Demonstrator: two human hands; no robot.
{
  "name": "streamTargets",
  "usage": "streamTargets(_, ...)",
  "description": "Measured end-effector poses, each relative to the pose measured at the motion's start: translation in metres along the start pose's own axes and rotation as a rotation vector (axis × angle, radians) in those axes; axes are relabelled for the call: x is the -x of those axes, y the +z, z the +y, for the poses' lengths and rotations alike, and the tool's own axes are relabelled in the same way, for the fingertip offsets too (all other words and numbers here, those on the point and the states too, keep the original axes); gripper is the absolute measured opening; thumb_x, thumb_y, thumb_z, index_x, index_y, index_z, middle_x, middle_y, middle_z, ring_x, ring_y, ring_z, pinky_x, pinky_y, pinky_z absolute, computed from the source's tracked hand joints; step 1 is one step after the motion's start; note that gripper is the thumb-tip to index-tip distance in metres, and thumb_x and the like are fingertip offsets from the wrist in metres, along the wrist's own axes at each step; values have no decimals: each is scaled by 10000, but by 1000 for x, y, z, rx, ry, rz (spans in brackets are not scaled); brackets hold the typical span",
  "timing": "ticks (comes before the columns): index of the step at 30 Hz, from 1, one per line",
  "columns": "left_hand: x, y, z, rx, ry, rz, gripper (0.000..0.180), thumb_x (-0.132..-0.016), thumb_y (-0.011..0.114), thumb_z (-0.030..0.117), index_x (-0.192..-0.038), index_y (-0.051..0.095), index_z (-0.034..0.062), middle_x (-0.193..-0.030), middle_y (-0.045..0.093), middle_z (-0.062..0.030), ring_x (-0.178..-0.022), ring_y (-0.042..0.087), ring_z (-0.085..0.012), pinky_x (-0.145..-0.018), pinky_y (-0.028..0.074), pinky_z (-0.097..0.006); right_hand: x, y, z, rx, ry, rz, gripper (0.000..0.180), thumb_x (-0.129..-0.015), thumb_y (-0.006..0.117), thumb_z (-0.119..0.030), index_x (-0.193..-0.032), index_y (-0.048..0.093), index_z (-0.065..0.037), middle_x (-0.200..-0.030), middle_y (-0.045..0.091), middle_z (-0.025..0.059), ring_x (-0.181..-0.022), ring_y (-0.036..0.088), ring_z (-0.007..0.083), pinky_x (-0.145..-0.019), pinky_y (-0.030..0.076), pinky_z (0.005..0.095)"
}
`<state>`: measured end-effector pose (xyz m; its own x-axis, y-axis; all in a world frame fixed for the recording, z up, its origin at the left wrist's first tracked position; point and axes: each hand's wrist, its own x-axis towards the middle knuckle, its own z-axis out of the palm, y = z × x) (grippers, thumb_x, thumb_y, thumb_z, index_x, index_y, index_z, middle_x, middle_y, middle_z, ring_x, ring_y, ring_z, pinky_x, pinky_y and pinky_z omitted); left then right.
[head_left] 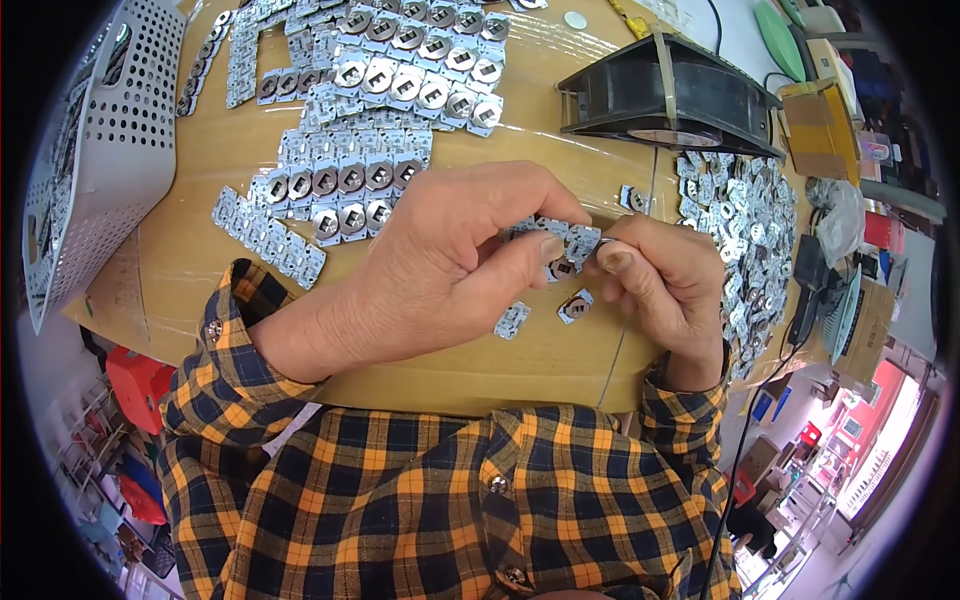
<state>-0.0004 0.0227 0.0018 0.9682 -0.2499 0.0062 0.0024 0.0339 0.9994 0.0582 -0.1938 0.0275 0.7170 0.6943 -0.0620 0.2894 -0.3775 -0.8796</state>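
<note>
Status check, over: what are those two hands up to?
Left hand holding small circuit boards. Right hand pinching at their right end. Two single boards nearer the body. Nothing visibly blocking.

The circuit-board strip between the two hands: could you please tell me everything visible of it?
The circuit-board strip is pale blue-grey, finely detailed, with a round, metallic-looking piece near its lower edge. The left hand grips it over the tan tabletop, hiding part; the right hand is at its right end, contact unclear.

The left hand points rightward, thumb and forefinger pinched — close by, the right hand is curled, thumb against its forefinger.
</note>
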Motion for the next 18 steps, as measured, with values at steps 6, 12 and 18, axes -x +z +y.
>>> streamTargets(6,-1,1,5,-47,-53,-60,176,-934,526,-22,-1091,602,-47,-866,629,-63,-715,628,-72,-546,514,-187,-2,4,0,16,-46,8,134,-921,612,-68,-818,632,16,-620,563,56,-518,552,139,-488,408,267)
streamTargets(12,-1,5,3,299,-202,59,140,-940,565,15,-1058,576,-58,-820,642,-88,-694,651,-98,-535,538,-211,-1,16,0,61,-67,109,139,-938,593,-88,-832,610,0,-593,559,35,-498,549,106,-467,394,243)
streamTargets(18,-4,-4,9,616,-264,-97,124,-940,591,51,-1021,570,-40,-781,651,-88,-637,666,-133,-506,547,-228,5,18,-4,-707,238,17,298,-1010,487,-213,-790,568,-28,-564,531,-16,-428,407,18,-405,292,192)
